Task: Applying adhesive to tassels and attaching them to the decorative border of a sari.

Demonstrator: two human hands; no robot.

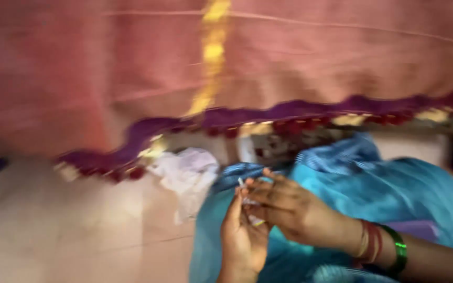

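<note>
The picture is blurred by motion. My left hand (243, 236) comes up from the bottom edge with its palm turned toward me, fingers curled. My right hand (289, 207) reaches in from the right, wearing red and green bangles (384, 246), and meets the left hand. Between the fingertips of both hands sits a small white object (247, 200), too blurred to name. Both hands hover over bright blue cloth (384, 183) lying across my lap.
A large pink cloth (106, 68) with a purple scalloped border (268, 116) and a yellow stripe (212, 52) fills the upper half. A crumpled white cloth (187, 175) lies on the pale tiled floor (69, 230) to the left.
</note>
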